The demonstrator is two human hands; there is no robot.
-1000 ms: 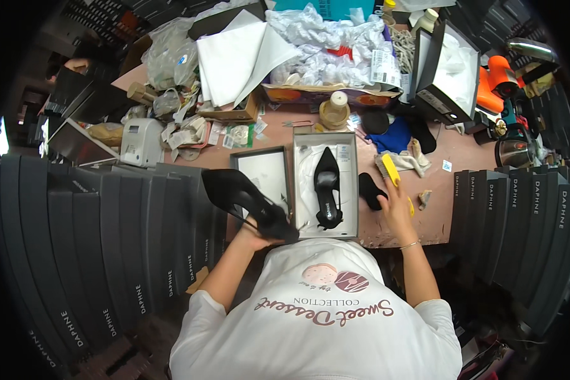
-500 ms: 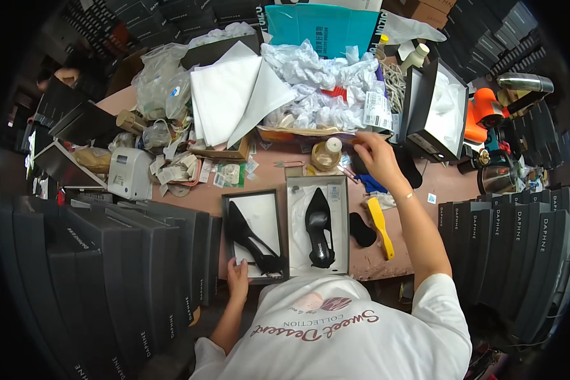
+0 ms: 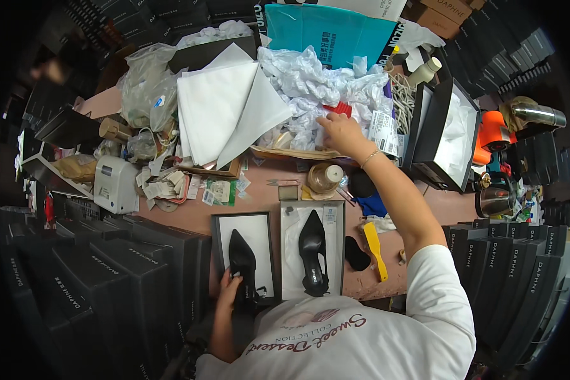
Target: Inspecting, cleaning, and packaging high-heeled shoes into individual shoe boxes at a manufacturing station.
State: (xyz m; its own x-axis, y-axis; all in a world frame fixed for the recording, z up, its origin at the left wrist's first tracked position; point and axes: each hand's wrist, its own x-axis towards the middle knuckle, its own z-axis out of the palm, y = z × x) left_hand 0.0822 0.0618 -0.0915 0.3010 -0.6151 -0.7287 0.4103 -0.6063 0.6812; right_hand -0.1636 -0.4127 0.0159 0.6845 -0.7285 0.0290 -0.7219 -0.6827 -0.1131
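- The left hand (image 3: 227, 290), lower left of centre, pinches the side of a black pointed-toe pump (image 3: 241, 250), thumb along its edge.
- That pump lies at an angle over a white-lined, dark-rimmed box lid (image 3: 261, 233).
- Its mate, a second pump (image 3: 311, 244), rests toe upward in the grey shoebox (image 3: 341, 253) at lower centre.
- The right hand (image 3: 341, 134), upper centre, has its fingers bent down at crumpled white tissue paper (image 3: 297, 79) (a red piece sits just beside them); whether they pinch any, I cannot tell.
- A yellow-handled brush (image 3: 375, 248) and a black pad, perhaps an insole (image 3: 356, 254), lie right of the shoebox on the pinkish desk (image 3: 256, 199).
- Above the shoebox stands a squat white-capped bottle (image 3: 325, 179).
- Dark shoeboxes (image 3: 506, 272) line the right side.
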